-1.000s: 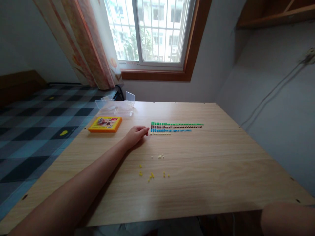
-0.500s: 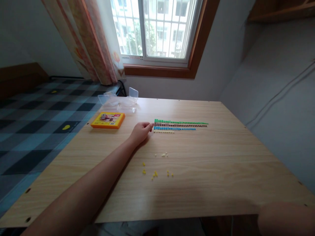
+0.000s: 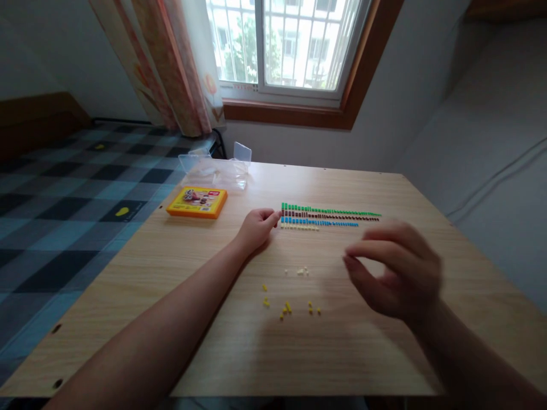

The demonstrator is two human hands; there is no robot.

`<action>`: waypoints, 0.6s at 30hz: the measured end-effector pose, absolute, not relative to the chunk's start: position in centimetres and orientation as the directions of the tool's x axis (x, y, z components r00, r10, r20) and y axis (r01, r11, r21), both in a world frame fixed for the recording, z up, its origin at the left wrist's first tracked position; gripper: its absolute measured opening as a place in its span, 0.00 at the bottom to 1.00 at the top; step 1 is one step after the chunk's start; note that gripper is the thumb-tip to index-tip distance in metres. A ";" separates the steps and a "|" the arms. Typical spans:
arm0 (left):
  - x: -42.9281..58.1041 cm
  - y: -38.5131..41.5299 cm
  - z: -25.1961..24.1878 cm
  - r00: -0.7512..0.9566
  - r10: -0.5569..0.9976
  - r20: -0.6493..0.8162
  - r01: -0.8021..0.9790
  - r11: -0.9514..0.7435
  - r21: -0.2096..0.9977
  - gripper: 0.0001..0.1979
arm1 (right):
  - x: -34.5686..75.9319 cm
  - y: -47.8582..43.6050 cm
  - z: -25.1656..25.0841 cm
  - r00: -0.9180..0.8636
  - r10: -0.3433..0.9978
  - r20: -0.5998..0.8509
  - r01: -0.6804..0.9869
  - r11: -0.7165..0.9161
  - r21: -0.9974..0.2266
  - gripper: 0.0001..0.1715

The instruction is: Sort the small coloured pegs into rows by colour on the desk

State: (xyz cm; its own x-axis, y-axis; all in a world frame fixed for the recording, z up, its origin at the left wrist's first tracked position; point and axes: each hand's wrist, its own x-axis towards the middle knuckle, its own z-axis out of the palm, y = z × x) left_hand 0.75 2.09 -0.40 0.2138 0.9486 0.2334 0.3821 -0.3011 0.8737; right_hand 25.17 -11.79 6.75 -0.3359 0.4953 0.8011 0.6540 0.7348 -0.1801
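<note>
"Green, brown, blue, cream: four rows of blocks (image 3: 322,216) on the worktop (image 3: 239,353)?"

"Yes, and one box (image 3: 197,200). Left fingers (image 3: 265,213) curl narrow beside the rows' left end; right fingers (image 3: 378,249), blurred, pinch narrow. Holding anything? Can't tell."

The right hand (image 3: 399,276) is blurred (whether it holds anything is unclear), and the window (image 3: 301,51) is cut off above.

This looks like a bedroom in a home: on the left is a bed with a checked cover (image 3: 81,182) and a wooden headboard (image 3: 43,122), and at the far side a flowered curtain (image 3: 168,68) hangs beside a barred window (image 3: 260,51), beyond a wood-grained counter (image 3: 342,353).
</note>
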 end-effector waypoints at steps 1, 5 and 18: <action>0.7 2.1 -0.4 0.220 0.948 0.232 0.379 -0.302 0.875 0.22 | 24.7 -11.2 6.0 -0.372 0.518 0.771 0.647 0.740 -0.185 0.03; 0.6 2.0 -0.2 0.227 0.949 0.219 0.374 -0.293 0.880 0.23 | 23.3 -9.7 2.8 -0.569 0.645 0.510 0.622 0.743 -0.247 0.07; 0.5 2.1 -0.2 0.242 0.947 0.211 0.360 -0.290 0.887 0.22 | 22.6 -9.5 0.4 -0.641 0.670 0.375 0.635 0.737 -0.232 0.12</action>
State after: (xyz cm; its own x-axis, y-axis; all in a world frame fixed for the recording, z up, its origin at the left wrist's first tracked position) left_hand 0.48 2.08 -0.21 0.2416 0.9471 0.2112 0.3603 -0.2896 0.8868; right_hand 22.57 -9.52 0.41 -0.6406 0.6703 0.3746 0.6352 0.7367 -0.2318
